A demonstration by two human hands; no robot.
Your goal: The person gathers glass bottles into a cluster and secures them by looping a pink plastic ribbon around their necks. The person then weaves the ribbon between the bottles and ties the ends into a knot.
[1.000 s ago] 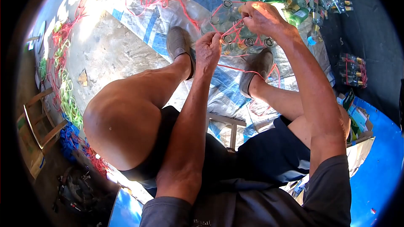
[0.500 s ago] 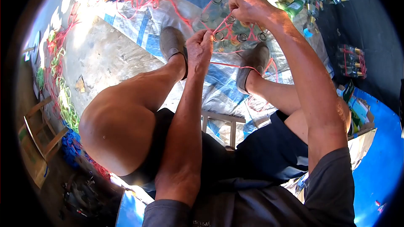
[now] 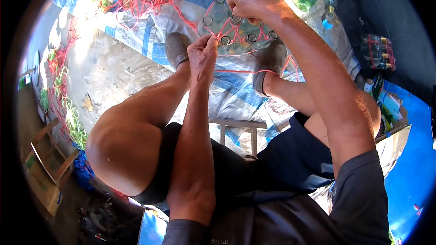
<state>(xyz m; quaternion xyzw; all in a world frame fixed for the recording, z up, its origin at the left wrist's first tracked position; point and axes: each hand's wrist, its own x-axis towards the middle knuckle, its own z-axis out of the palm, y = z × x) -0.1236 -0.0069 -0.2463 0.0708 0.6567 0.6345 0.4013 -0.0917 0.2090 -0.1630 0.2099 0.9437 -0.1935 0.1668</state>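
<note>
Both hands shifted up-frame; L hand (image 3: pixel 203 54) & R hand (image 3: pixel 247 2) fingers clamped on pink string (image 3: pixel 236 70) over bottles (image 3: pixel 227 27)

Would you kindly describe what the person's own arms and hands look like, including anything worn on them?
Both forearms are bare. The left hand and right hand wear no gloves, rings or watch that I can see. A short grey fabric sleeve covers the right upper arm; another grey sleeve starts above the left elbow.
</note>
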